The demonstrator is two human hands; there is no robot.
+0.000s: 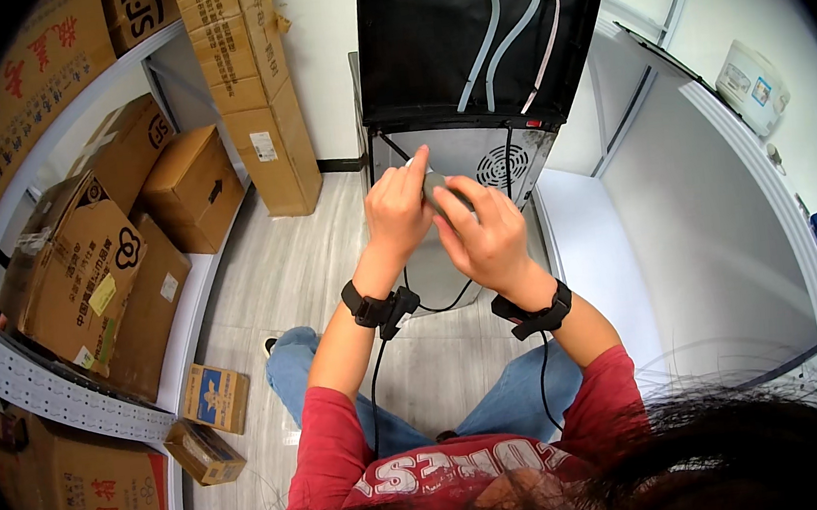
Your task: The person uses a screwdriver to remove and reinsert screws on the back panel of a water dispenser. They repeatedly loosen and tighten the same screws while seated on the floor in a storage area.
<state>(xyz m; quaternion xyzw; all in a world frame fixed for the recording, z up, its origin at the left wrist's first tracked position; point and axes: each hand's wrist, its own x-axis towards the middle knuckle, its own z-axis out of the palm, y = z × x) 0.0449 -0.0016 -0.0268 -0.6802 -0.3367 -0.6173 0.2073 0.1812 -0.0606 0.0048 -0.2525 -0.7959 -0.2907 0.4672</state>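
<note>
In front of me both hands meet at a small dark grey object (pixel 437 193), mostly covered by my fingers, so I cannot make out its kind. My left hand (pixel 397 205) is closed around its left side, the index finger stretched forward. The fingers of my right hand (pixel 488 234) curl over its other side. Just beyond stands an appliance with a raised black panel (pixel 408 48), from which pale flexible hoses (pixel 494 21) hang. Below the panel are a grey metal back with a round vent (pixel 501 165) and a black cable (pixel 510 152).
Cardboard boxes (pixel 191 192) fill the shelves on my left, and a tall carton (pixel 271 150) stands by the wall. Small boxes (pixel 216 398) sit low beside the left shelf. To my right is a white shelf (pixel 590 247) with grey panels.
</note>
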